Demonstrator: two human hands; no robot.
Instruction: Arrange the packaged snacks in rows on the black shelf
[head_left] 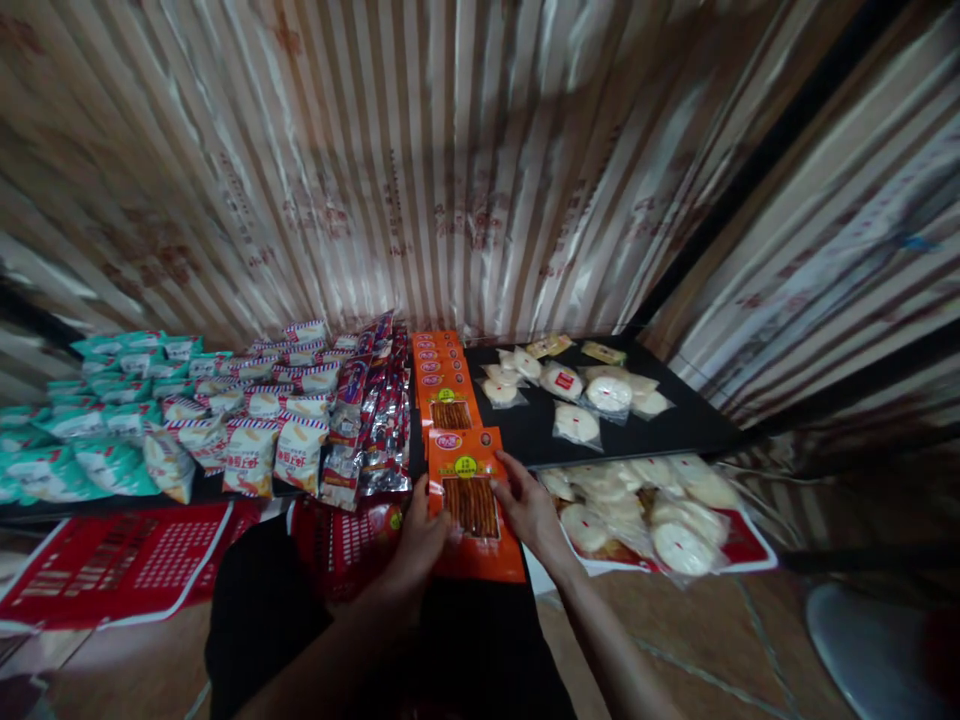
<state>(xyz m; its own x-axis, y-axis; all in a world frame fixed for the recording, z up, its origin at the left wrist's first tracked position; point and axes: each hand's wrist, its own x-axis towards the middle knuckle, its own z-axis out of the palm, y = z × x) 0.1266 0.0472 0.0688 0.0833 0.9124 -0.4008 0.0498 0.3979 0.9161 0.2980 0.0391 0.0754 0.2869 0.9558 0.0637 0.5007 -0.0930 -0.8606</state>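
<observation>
Loads of striped sheeting across the back, easily the biggest thing going. Below it runs the black shelf. Red baskets sit lower down; the right-hand one has bagged discs piled in it, and some orange shows in the middle one, maybe more packs, too dim to say.

Stock next, big groups first. Teal bags cover the far left in rows. White bags come next, also in rows, then shiny dark packs stacked beside them. Those three blocks look pretty much done to me. Next door is the orange row, packs overlapping from the back of the shelf forward. I'd call that one partway: several are down, at least one isn't. The white discs at the right end are loosely bunched, so probably the least sorted of the lot.

The orange pack being handled is at the front end of its row, overlapping it from this angle. Can't tell if they touch, or if a second pack hides behind. The left hand pinches its left edge, the right hand grips its right edge. Smallest: a couple of yellow packs behind the discs.
</observation>
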